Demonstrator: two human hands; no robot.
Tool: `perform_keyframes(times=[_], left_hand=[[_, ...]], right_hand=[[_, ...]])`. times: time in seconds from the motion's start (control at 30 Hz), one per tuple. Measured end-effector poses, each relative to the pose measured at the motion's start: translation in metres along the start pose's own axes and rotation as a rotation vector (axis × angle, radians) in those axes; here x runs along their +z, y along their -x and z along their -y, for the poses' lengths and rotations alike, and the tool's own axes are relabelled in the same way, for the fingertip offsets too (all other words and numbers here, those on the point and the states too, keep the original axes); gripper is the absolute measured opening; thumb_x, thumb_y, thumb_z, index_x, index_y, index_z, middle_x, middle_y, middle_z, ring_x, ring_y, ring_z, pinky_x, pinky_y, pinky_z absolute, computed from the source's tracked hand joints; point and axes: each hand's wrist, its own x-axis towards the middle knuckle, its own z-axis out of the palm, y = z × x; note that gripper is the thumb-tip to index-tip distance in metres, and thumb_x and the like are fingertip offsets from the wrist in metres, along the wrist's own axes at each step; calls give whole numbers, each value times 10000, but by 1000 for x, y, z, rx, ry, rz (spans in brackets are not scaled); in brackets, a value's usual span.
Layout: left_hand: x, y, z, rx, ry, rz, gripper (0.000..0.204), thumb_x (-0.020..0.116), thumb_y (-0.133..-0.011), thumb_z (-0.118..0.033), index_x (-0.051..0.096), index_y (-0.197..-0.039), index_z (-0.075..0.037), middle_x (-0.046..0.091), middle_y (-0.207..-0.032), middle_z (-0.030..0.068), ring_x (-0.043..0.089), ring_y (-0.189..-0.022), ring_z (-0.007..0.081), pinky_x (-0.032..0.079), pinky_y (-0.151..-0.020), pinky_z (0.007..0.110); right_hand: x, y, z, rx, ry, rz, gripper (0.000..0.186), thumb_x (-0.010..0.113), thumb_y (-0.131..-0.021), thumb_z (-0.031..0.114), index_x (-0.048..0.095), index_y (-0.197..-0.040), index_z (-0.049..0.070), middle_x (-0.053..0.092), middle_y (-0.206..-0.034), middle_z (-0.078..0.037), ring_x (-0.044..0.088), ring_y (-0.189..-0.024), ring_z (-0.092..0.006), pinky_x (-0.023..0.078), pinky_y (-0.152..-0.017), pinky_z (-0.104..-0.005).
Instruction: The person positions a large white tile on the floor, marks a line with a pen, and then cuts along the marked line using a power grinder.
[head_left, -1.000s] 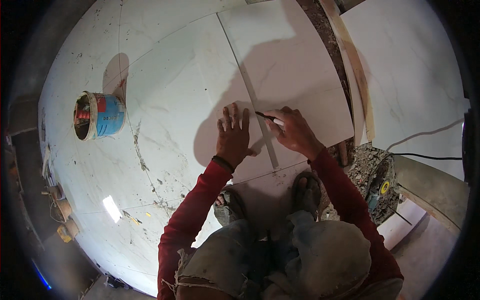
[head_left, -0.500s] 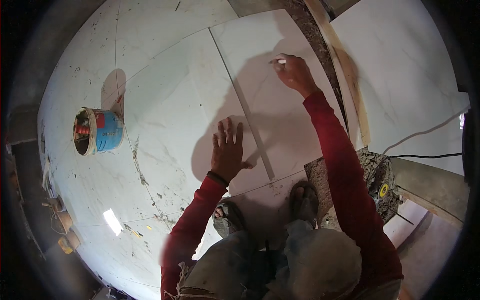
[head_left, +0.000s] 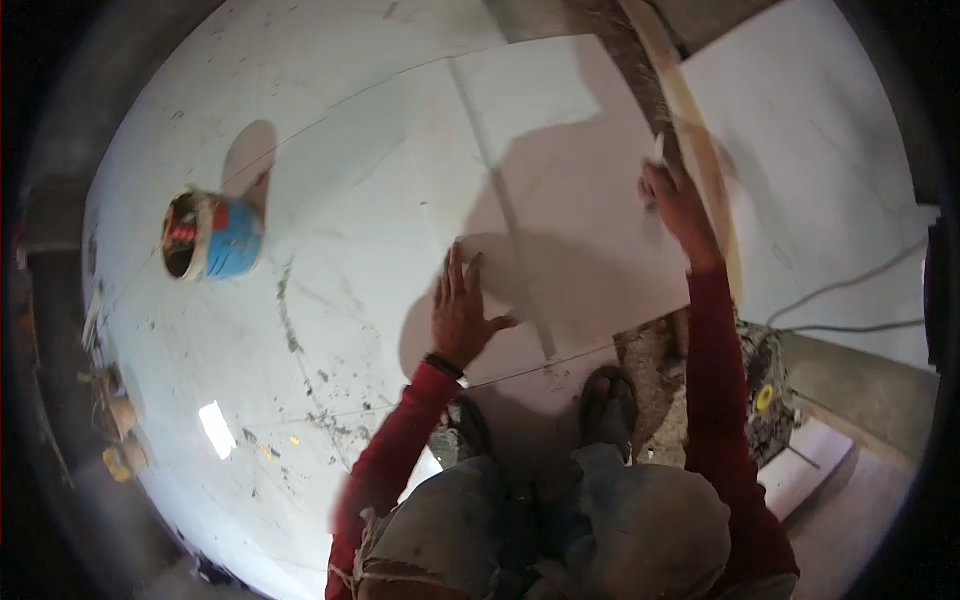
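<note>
My left hand (head_left: 462, 318) lies flat on a large white marbled tile (head_left: 590, 250), fingers spread and holding nothing. Just right of it, a long thin grey strip (head_left: 505, 205) runs across the tile. Over the tile's right edge, my right hand (head_left: 682, 208) is closed around a slim white pen-like stick (head_left: 659, 148), which points away from me. Motion blurs that hand, so the stick's exact kind is unclear.
A blue paint bucket (head_left: 235, 238) lies on its side at the left. A wooden board (head_left: 690, 120) borders the gap right of the tile, with another white slab (head_left: 810, 150) beyond. Cables (head_left: 850, 328) cross that slab. A yellow disc (head_left: 765, 397) sits on rubble near my feet.
My right hand has moved right, from over the tile's middle to its right edge, with the stick now pointing away from me. My left hand stays flat on the tile. The view has shifted slightly.
</note>
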Motion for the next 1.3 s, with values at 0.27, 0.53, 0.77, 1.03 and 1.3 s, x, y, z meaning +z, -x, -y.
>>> perform_keyframes(times=[0.27,0.53,0.77,1.03,1.3], left_hand=[[46,64,-35,-542,921,-459,764,699,-783,-201,268,-1368,35,372,-1279,247,412,-1174,337,399,-948,422],[44,46,-5,-750,1462,-242,711,696,-751,-124,340,-1347,30,443,-1220,228,459,-1148,312,405,-945,393],[39,34,16,-351,623,-549,211,467,-924,-190,535,-997,-4,560,-858,118,529,-709,202,438,-610,339],[15,9,-61,-509,1011,-575,414,429,-970,-334,533,-784,21,499,-645,32,422,-591,120,367,-526,306],[14,-53,-140,-157,1213,-348,390,439,-968,-324,563,-1091,25,623,-961,137,571,-954,244,451,-810,361]], right_hand=[[121,153,-2,292,-8,408,326,521,-908,320,549,-907,-4,574,-730,-179,592,-683,-297,463,-661,-389],[129,150,-11,102,-118,224,306,633,-827,266,567,-867,-31,579,-689,-47,542,-653,-126,442,-597,-295],[133,133,-7,183,-365,400,366,690,-804,331,500,-740,25,606,-665,-70,577,-570,-134,448,-529,-294],[108,119,2,0,-255,78,394,702,-798,383,501,-713,54,570,-630,-49,495,-546,-103,421,-521,-308],[-8,79,44,-219,110,-292,355,603,-879,336,604,-767,0,554,-639,-176,534,-557,-232,417,-543,-368]])
